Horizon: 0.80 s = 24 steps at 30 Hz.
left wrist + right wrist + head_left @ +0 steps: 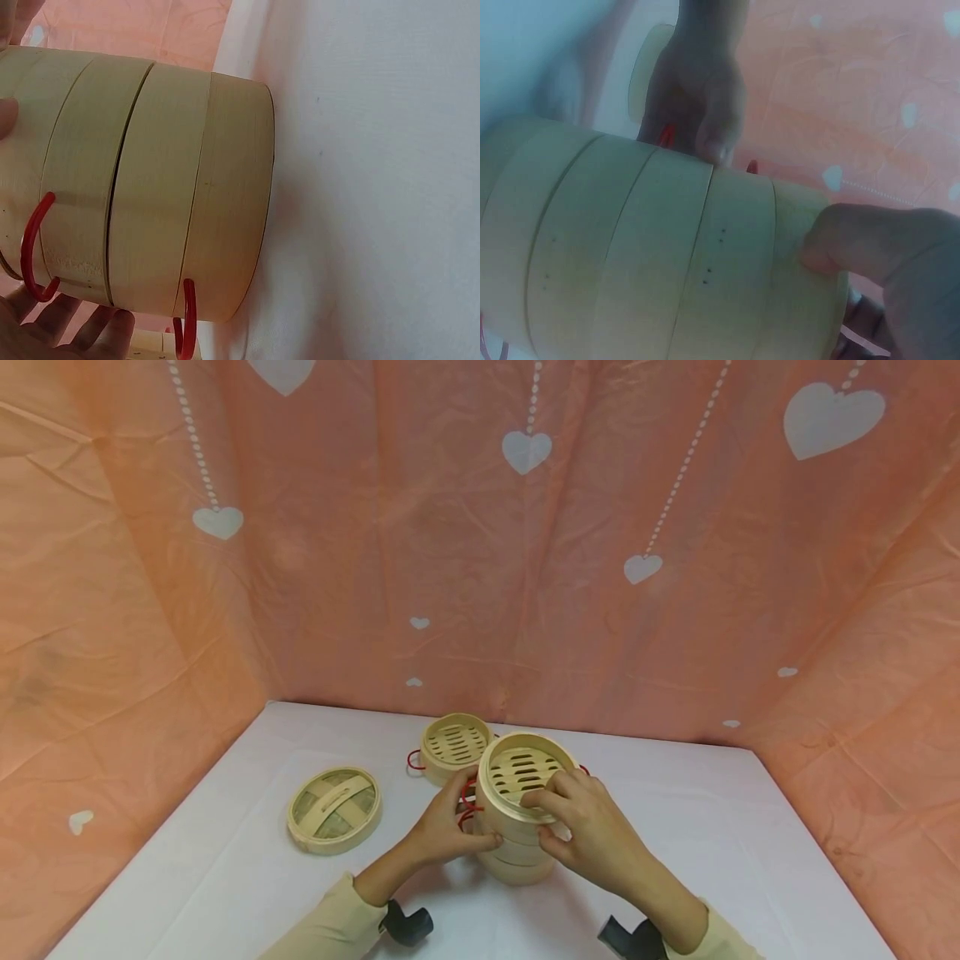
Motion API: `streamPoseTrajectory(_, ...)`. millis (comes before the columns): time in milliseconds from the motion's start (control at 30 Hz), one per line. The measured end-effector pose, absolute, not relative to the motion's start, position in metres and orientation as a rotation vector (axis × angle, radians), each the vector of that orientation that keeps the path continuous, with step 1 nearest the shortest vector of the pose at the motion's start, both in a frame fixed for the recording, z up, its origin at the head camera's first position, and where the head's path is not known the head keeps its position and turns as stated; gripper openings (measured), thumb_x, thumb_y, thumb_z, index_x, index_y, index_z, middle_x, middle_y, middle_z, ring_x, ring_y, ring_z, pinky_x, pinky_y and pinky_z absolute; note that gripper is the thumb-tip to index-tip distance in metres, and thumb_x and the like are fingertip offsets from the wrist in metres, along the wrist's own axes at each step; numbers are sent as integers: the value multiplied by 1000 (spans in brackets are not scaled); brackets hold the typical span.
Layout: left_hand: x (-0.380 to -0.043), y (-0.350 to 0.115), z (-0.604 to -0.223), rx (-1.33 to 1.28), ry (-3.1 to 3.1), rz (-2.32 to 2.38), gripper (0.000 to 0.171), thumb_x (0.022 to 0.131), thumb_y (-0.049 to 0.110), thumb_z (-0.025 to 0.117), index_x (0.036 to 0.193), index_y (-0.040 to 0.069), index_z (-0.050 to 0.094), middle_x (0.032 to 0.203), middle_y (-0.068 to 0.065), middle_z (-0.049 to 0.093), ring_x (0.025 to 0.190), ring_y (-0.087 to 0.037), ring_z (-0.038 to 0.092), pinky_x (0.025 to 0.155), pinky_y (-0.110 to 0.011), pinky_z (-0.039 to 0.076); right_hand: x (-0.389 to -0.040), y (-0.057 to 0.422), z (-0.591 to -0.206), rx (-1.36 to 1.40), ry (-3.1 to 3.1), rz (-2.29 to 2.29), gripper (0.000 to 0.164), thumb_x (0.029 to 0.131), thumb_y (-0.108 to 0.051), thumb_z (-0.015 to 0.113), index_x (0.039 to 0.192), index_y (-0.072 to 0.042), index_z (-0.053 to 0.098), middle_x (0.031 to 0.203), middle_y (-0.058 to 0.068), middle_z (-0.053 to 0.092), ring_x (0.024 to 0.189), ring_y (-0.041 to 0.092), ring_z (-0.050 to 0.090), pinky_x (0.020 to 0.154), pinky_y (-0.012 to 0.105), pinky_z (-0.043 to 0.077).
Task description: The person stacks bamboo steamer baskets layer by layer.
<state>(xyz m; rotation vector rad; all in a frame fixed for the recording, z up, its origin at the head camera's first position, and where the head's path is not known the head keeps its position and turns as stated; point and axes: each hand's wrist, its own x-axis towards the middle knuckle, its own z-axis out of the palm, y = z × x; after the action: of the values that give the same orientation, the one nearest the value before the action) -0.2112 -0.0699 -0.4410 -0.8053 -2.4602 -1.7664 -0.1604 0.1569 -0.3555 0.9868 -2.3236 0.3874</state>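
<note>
A tall stack of round bamboo steamer baskets [516,860] stands upright on the table, its topmost basket [517,772] showing a slatted floor. My left hand [438,828] holds the stack's left side, thumb across the front and fingers reaching around by the red cord handles [31,247]. At the right front of the top basket, my right hand [592,822] grips the rim with fingers inside and thumb against the outer wall. The right wrist view shows that thumb [847,240] pressed on the end tier of the stack [660,247].
Behind the stack, to its left, another slatted steamer basket [453,745] with red handles sits on the white table [675,827]. A woven steamer lid [335,810] lies farther left. Peach cloth [450,543] with white hearts encloses the back and sides.
</note>
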Motion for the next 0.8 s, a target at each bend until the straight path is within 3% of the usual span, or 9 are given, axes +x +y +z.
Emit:
streamPoseTrajectory(433,-210,-69,-443,-774,-2470,-1754,92,65,21,86,142,19,36,138,-2,49,122,-20,53,98,-30,47,-160,155,-357,1005,-2282,366,37,63,-10,78,97,-22,67,84,-11,52,86,10,50,74,32,42)
streamPoseTrajectory(800,-211,-68,-442,-775,-2465,-1736,90,65,21,86,141,19,37,137,-2,51,125,-18,50,101,-36,46,-161,153,-356,1011,-2281,347,35,64,-12,78,96,-21,67,86,-10,55,87,12,53,74,33,43)
